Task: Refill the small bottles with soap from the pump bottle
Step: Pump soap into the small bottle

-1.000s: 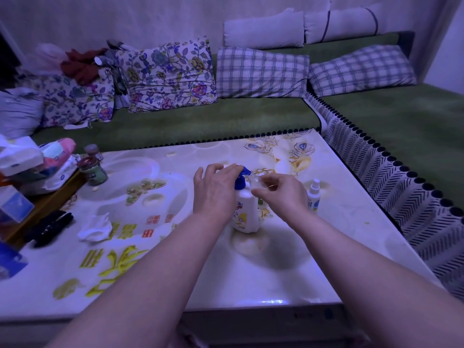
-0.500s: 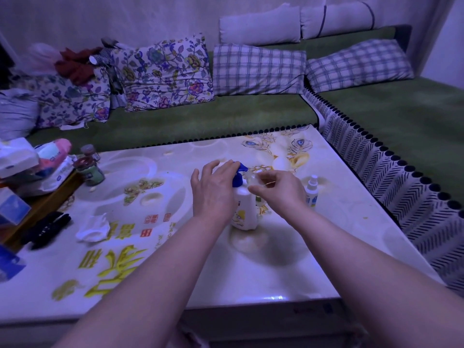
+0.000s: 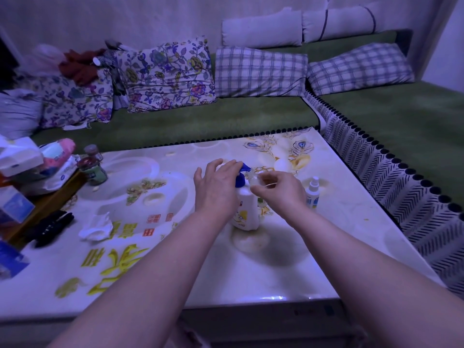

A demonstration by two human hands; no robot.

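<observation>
Fingers pinch one seemingly clear small bottle [image 3: 254,180]; left hand [image 3: 216,189] presses one pump bottle [image 3: 244,207].

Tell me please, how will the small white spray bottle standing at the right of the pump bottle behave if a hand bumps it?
The small spray bottle is tall and narrow on a small base, so it would probably tip easily. It looks like light plastic, so likely not fragile. Its body seems round, so once down it may roll on the glossy table.

Glossy, smooth table [image 3: 251,272]; white plastic pump bottle [image 3: 244,209]; matt cloth cushions [image 3: 261,71].
</observation>
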